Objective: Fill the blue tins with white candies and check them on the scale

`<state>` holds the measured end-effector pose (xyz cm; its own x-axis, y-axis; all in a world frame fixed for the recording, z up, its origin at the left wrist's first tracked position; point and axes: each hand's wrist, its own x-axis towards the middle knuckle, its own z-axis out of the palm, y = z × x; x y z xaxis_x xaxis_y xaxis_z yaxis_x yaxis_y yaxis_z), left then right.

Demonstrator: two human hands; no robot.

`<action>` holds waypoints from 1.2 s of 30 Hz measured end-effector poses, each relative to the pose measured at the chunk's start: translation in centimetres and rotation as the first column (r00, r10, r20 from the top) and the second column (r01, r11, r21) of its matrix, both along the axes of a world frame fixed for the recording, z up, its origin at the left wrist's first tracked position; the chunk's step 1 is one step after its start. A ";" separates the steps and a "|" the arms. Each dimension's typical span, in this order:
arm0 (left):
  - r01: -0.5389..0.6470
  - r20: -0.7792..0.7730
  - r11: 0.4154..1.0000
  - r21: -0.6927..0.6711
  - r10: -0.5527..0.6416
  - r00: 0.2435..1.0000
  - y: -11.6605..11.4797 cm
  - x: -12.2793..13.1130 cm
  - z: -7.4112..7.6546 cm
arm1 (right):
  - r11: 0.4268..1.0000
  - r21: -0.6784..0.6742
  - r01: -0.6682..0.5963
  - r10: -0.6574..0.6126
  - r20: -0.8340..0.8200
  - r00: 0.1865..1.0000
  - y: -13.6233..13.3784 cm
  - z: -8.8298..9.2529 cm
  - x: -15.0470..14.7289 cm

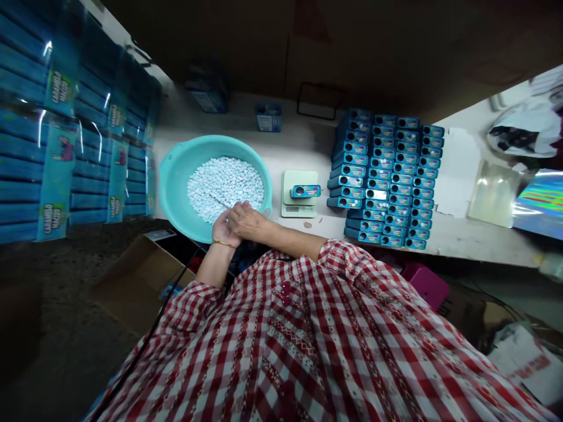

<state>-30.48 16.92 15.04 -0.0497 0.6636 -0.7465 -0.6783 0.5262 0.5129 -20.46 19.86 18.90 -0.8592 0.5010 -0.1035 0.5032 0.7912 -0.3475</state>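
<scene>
A turquoise plastic basin (169,193) holds a heap of small white candies (229,181). At the basin's near right rim my two hands are together. My left hand (225,230), with a thin gold bracelet at the wrist, is cupped closed under the right one. My right hand (247,221) lies with curled fingers against the left palm. Whatever is between them, if anything, is hidden. To the right stands a pale green scale (299,206), with a small blue printed tin (307,191) on its plate, a dark round opening at one end.
Rows of blue tins (391,176) stand right of the scale, some with white candies on top. Wrapped blue packs (53,152) are stacked at the left. A single blue box (268,117) stands behind the basin. An open cardboard box (136,281) sits below the table edge.
</scene>
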 end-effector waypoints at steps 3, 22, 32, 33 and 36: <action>0.020 0.015 0.999 -0.036 -0.019 1.000 0.3 0.3 0.2 | 0.999 0.041 0.010 -0.012 0.040 0.999 0.2 -0.3 0.1; -0.075 0.246 0.985 -0.158 0.113 0.963 3.8 5.1 3.5 | 0.781 -0.099 0.617 -0.614 0.063 0.787 4.1 1.0 14.7; 0.008 0.227 0.993 -0.119 0.019 0.974 2.7 4.7 3.2 | 0.909 -0.088 0.407 -0.415 -0.090 0.906 0.4 1.3 9.8; 0.021 0.214 0.994 -0.107 0.003 0.977 2.3 4.6 3.0 | 0.931 -0.082 0.356 -0.362 -0.076 0.929 -0.2 1.2 8.2; 0.057 0.165 0.995 -0.086 -0.042 0.985 0.9 3.8 2.4 | 0.965 -0.040 0.259 -0.259 0.019 0.966 -1.2 1.0 4.1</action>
<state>-26.69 17.82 17.47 0.1086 0.5917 -0.7988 -0.7209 0.6002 0.3465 -16.31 18.67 19.94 -0.6992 0.7012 -0.1394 0.6937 0.6183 -0.3695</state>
